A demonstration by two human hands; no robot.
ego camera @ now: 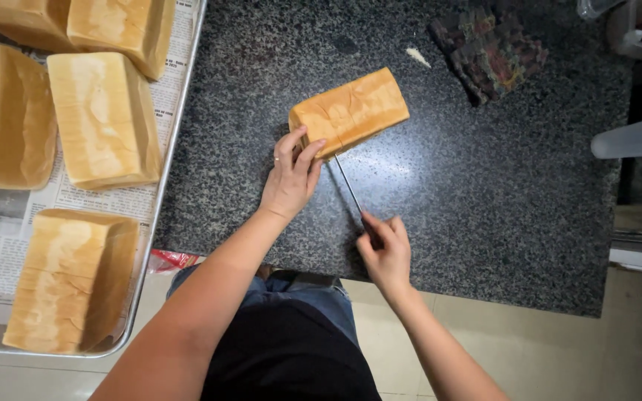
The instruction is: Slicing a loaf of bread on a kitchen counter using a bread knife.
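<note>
Your arms are bare to above the elbow, with no sleeves in view. Your left hand (290, 182) carries a thin ring on one finger; your right hand (386, 256) is unadorned. You wear a black top over blue denim trousers.
</note>
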